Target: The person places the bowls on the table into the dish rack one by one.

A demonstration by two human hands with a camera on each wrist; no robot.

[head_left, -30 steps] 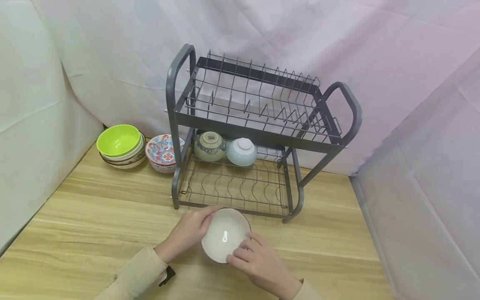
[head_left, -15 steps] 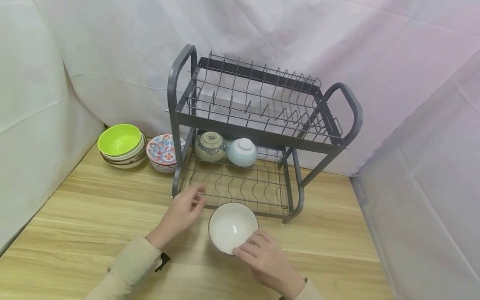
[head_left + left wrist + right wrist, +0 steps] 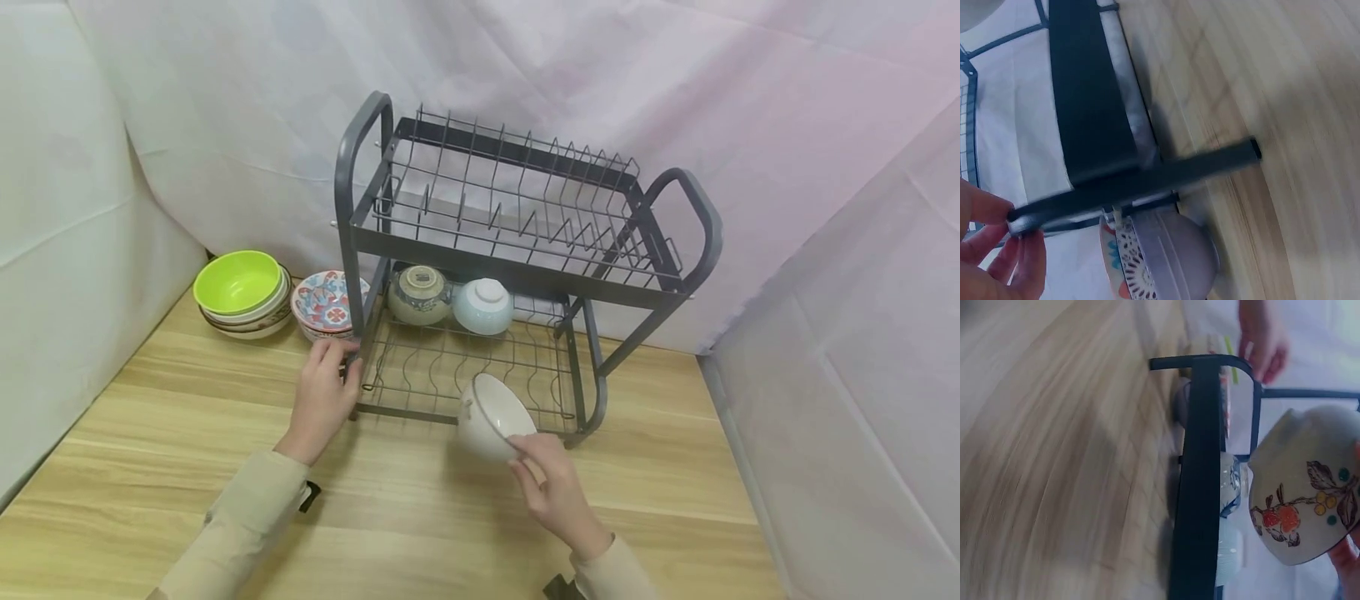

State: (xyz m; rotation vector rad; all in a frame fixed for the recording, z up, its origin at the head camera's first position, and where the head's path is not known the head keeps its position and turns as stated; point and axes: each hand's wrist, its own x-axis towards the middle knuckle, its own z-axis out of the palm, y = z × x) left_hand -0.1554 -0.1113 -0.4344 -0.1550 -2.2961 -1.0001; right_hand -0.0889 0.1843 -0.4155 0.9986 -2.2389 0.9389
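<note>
A white bowl (image 3: 491, 418) with a dark rim is tilted on its side above the front edge of the rack's lower tier. My right hand (image 3: 553, 492) pinches its rim between thumb and fingers. Painted red flowers and dark leaves show on the bowl's outside in the right wrist view. My left hand (image 3: 322, 396) grips the left front post of the dark metal dish rack (image 3: 517, 265); fingers and thumb (image 3: 1029, 262) close round the bar in the left wrist view. On the lower tier, a grey-green patterned bowl (image 3: 418, 296) and a pale blue bowl (image 3: 483, 307) lie upside down at the back left.
A stack of bowls topped by a lime green bowl (image 3: 237, 283) stands at the far left. Beside it, partly behind the rack's post, is a stack topped by a red and blue patterned bowl (image 3: 327, 302). White cloth (image 3: 750, 150) hangs behind the wooden table (image 3: 165, 442).
My left hand has let go of the bowl and moved left to the rack's post. The bowl, in my right hand, has moved right and up toward the rack and tipped over sideways.
</note>
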